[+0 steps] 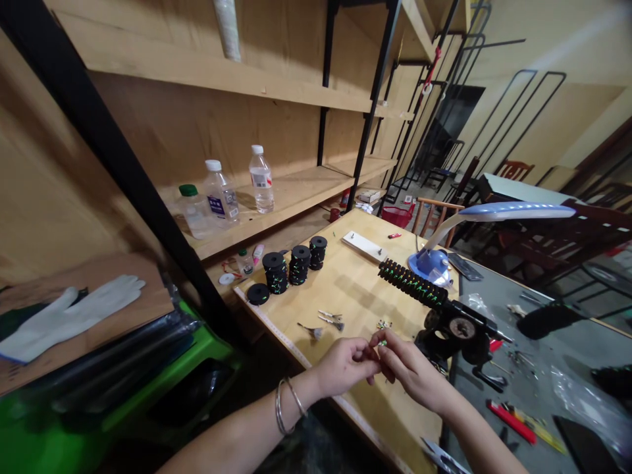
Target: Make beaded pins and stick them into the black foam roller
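My left hand (348, 364), with bangles at the wrist, meets my right hand (402, 362) above the front of the wooden table (340, 296). The fingers of both hands are pinched together around something too small to make out. Just behind the fingertips lies a small pile of colourful bits (384, 324). To the left of it are several small brush-like pieces (332, 320). Right of my hands stands a black clamp device (461, 327) holding a ridged black rod (412, 283) with green specks.
Stacked black spools (299, 264) stand at the table's left edge. Behind are a white board (364, 246) and a blue lamp (429, 264). Bottles (261, 181) sit on the shelf. A red cutter (511, 421) and pliers (439, 455) lie at the right.
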Tool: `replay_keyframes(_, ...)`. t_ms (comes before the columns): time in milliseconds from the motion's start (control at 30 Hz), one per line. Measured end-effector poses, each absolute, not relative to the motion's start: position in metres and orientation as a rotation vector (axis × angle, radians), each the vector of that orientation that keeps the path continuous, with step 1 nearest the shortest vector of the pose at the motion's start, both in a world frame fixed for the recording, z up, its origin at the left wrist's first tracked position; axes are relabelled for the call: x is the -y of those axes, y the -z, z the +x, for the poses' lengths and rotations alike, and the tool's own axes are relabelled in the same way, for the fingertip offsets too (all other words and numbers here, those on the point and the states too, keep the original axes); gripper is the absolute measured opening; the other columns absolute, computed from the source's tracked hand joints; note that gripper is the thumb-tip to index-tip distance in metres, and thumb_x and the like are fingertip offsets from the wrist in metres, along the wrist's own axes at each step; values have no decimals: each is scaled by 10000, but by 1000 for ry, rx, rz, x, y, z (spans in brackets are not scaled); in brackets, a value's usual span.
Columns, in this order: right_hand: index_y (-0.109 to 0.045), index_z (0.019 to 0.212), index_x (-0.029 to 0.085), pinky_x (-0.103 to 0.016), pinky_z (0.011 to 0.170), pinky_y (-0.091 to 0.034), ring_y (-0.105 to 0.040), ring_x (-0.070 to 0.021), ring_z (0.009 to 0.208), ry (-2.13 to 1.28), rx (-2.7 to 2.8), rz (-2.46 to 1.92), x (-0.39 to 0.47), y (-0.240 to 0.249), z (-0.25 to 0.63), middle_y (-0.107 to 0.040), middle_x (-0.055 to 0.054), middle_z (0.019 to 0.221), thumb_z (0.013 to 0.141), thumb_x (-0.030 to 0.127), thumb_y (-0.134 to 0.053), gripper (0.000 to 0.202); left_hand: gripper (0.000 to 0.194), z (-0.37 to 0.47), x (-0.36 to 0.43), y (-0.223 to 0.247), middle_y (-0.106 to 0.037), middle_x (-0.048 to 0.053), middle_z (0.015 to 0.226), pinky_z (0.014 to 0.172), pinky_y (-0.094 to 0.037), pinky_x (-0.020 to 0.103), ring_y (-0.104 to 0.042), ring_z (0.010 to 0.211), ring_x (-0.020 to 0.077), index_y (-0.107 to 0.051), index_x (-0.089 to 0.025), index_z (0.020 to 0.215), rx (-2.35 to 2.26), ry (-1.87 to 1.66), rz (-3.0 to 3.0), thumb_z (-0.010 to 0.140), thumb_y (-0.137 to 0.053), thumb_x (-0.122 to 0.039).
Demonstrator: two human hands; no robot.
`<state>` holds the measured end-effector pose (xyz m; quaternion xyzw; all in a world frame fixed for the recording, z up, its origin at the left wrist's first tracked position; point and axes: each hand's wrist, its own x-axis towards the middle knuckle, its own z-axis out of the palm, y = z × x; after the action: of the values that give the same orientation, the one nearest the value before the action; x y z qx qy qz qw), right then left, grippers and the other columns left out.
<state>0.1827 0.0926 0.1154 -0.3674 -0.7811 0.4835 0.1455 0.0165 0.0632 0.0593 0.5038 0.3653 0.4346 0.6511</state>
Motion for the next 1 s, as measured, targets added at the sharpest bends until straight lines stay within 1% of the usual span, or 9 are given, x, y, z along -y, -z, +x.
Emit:
replay_keyframes(67,-474,963,210,-250,589,-399,-506,-133,574,-1339,2308,-1065,-92,-118,183,-596,16,651,1004,393,-298,257,330,18,-65,-58,-659,42,678,592,-438,254,-557,579,122,-626,-121,747,-843,-991,1150,742,-703,-441)
replay_keyframes(167,-514,953,208,-249,594,-400,-540,-145,601,-1130,2444,-1102,-95,-118,187,-614,5,666,984,361,-361,218,311,17,-66,-55,-611,4,594,571,-411,240,-534,539,111,-616,-127,706,-837,-990,1107,717,-723,-419)
replay_keyframes(267,-566,840,204,-248,595,-394,-557,-155,631,-888,2584,-1095,-99,-115,194,-615,-13,689,941,337,-456,199,300,14,-64,-52,-575,-21,560,584,-403,237,-526,536,105,-602,-137,698,-827,-992,1067,699,-731,-408)
replay_keyframes(333,-572,779,200,-247,598,-393,-560,-158,638,-814,2631,-1068,-101,-113,199,-610,-19,683,930,322,-478,215,298,12,-63,-50,-573,-20,568,594,-406,240,-528,546,107,-596,-139,688,-820,-983,1051,691,-732,-404)
replay_keyframes(467,-576,779,198,-242,608,-400,-561,-156,649,-816,2622,-1013,-105,-110,204,-606,-21,688,947,331,-463,242,291,8,-59,-43,-566,-22,584,604,-404,244,-525,564,110,-597,-138,686,-829,-968,1040,696,-722,-401)
replay_keyframes(667,-554,761,200,-238,597,-398,-529,-149,628,-858,2601,-1016,-107,-110,206,-580,-10,670,956,364,-452,274,238,0,-53,-28,-587,-12,682,681,-390,248,-525,679,121,-636,-132,733,-877,-963,1066,700,-740,-344)
replay_keyframes(800,-536,752,204,-239,587,-395,-517,-147,614,-852,2598,-1022,-108,-111,205,-563,-5,658,959,370,-438,283,218,-4,-50,-25,-605,-6,700,704,-398,261,-544,707,135,-638,-137,741,-889,-948,1091,718,-735,-331)
replay_keyframes(900,-535,750,203,-239,585,-395,-516,-147,613,-837,2601,-1034,-108,-110,204,-559,-5,656,958,374,-432,289,222,-4,-48,-28,-632,11,727,750,-419,276,-578,747,150,-632,-137,747,-868,-932,1096,733,-721,-340)
replay_keyframes(1000,-541,748,201,-238,575,-391,-508,-143,603,-835,2593,-1046,-107,-110,203,-554,0,645,957,385,-435,298,248,0,-48,-35,-665,34,769,787,-439,296,-610,779,163,-630,-139,840,-807,-919,1085,755,-705,-359)
